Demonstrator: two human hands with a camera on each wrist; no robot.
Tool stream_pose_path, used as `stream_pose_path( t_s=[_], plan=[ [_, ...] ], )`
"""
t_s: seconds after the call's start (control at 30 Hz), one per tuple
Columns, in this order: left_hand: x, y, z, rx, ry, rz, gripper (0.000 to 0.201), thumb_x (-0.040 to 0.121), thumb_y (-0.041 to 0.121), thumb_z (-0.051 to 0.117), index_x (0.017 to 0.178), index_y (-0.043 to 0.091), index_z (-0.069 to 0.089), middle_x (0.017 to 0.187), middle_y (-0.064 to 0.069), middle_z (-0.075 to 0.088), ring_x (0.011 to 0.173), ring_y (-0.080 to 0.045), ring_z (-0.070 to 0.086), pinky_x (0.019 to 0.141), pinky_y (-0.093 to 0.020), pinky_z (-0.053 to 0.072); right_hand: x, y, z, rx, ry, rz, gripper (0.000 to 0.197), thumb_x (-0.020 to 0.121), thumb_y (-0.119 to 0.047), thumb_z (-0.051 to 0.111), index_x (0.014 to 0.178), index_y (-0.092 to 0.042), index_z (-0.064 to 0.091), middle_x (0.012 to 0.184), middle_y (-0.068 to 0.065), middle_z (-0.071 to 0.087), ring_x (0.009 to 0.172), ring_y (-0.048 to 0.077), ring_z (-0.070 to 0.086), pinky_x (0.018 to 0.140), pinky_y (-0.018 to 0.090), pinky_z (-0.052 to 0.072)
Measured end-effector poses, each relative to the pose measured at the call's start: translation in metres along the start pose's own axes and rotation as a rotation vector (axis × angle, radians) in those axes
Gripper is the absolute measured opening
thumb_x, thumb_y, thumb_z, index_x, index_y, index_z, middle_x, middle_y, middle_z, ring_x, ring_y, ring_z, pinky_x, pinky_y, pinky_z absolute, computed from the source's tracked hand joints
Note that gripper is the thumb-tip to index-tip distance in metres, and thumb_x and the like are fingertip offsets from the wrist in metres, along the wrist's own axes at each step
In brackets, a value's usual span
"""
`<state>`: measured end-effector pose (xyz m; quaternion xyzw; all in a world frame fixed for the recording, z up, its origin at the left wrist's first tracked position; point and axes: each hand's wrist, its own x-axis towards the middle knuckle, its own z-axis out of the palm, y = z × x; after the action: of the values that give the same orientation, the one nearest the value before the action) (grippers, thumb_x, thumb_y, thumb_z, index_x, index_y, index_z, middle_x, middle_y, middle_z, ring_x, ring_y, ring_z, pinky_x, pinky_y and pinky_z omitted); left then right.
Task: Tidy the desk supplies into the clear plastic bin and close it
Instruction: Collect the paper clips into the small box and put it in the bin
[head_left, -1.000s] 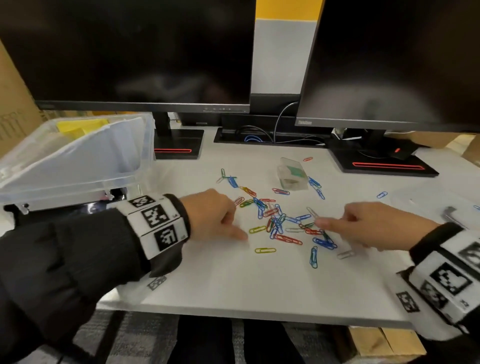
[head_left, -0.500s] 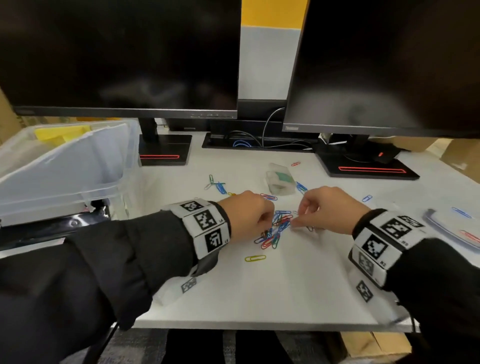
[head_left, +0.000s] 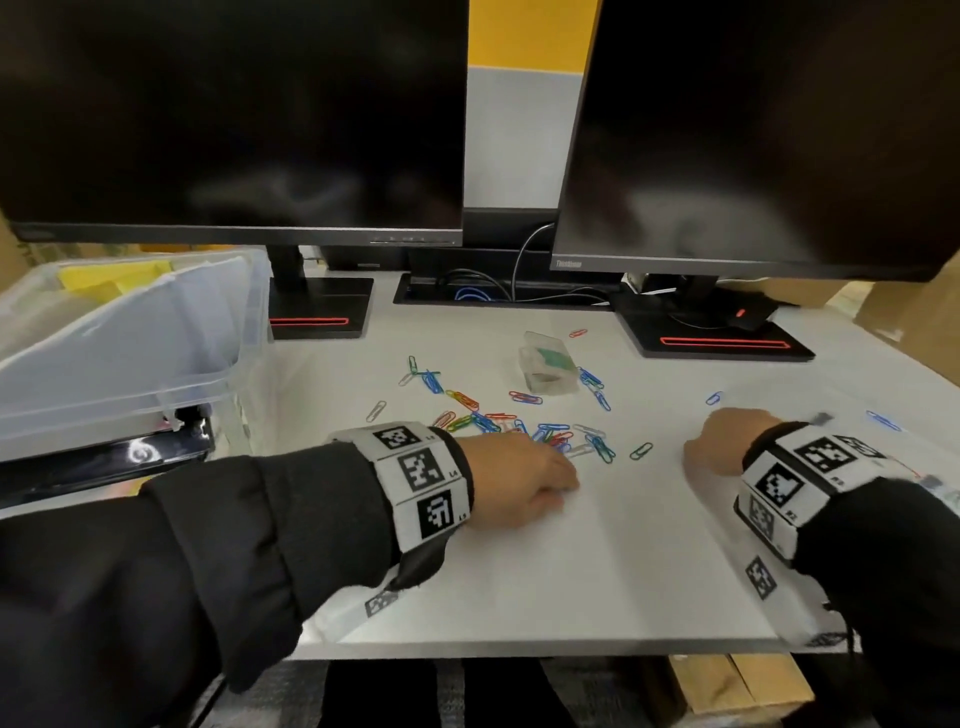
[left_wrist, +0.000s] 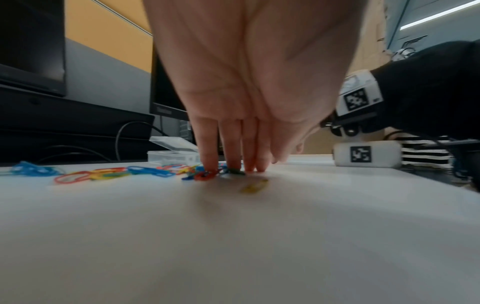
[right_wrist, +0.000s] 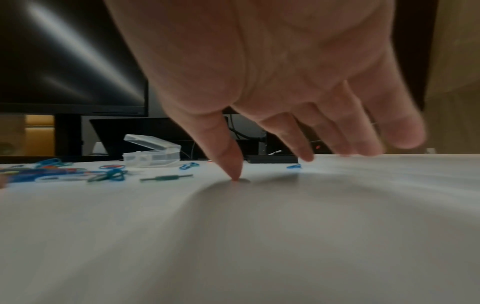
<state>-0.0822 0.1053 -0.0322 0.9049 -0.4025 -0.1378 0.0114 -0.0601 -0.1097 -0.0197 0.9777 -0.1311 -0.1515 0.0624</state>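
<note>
White desk fills the head view, two dark monitors standing at the back. Coloured paper clips lie scattered across the middle, thickest just past the left hand. That hand is down on the surface at the near edge of the pile, knuckles up. Right hand is well apart from it, off to the right, also low on the desk. A small clear box sits beyond the clips. And the clear bin, lid off, waits at the far left with something yellow inside.

Over to the left wrist view: fingers straight and pressed together, tips planted on the desk right at a red clip and a green one beside it. A blurred yellow clip lies just short of the fingertips. More clips trail off to the left. The small box shows behind with its lid tilted up.

Right wrist view now: the hand is spread and relaxed, holding nothing. Its thumb touches the bare desk; the other fingers hang just above it, blurred. A green clip lies just to the left, with blue ones and the open small box beyond.
</note>
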Motion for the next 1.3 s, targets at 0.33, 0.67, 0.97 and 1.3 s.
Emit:
stream_pose_path(
  t_s=[0.33, 0.67, 0.97, 1.3],
  plan=[
    [0.003, -0.004, -0.007, -0.027, 0.254, -0.09, 0.029, 0.093, 0.02, 0.044, 0.117, 0.016, 0.06, 0.122, -0.003, 0.056, 0.113, -0.021, 0.052, 0.092, -0.03, 0.044, -0.003, -0.02, -0.007, 0.26, 0.105, -0.041, 0.053, 0.086, -0.013, 0.059, 0.132, -0.003, 0.037, 0.128, 0.016, 0.047, 0.117, 0.029, 0.049, 0.092, 0.031, 0.043],
    [0.014, -0.005, -0.013, -0.164, 0.377, -0.195, 0.025, 0.093, 0.024, 0.048, 0.101, 0.01, 0.066, 0.103, -0.008, 0.067, 0.095, -0.024, 0.06, 0.082, -0.031, 0.05, -0.01, -0.024, -0.013, 0.219, 0.145, -0.049, 0.035, 0.077, -0.016, 0.072, 0.102, -0.009, 0.049, 0.083, 0.004, 0.046, 0.081, 0.021, 0.049, 0.075, 0.027, 0.045],
    [0.043, -0.001, -0.032, -1.028, 0.381, -0.485, 0.051, 0.094, 0.042, 0.047, 0.12, -0.001, 0.055, 0.113, -0.017, 0.067, 0.074, -0.02, 0.062, 0.074, -0.028, 0.054, -0.027, -0.035, -0.015, 0.254, 0.384, -0.162, 0.033, 0.079, -0.011, 0.063, 0.109, -0.002, 0.053, 0.092, 0.011, 0.058, 0.087, 0.028, 0.057, 0.077, 0.034, 0.046],
    [0.043, -0.013, -0.035, -1.77, 0.819, -0.511, 0.023, 0.089, 0.008, 0.056, 0.109, -0.004, 0.058, 0.094, -0.02, 0.066, 0.072, -0.025, 0.064, 0.06, -0.03, 0.058, -0.048, -0.057, -0.015, 0.317, 0.491, -0.61, 0.03, 0.086, -0.011, 0.053, 0.115, -0.014, 0.05, 0.111, 0.004, 0.054, 0.094, 0.024, 0.055, 0.073, 0.029, 0.039]
  ],
)
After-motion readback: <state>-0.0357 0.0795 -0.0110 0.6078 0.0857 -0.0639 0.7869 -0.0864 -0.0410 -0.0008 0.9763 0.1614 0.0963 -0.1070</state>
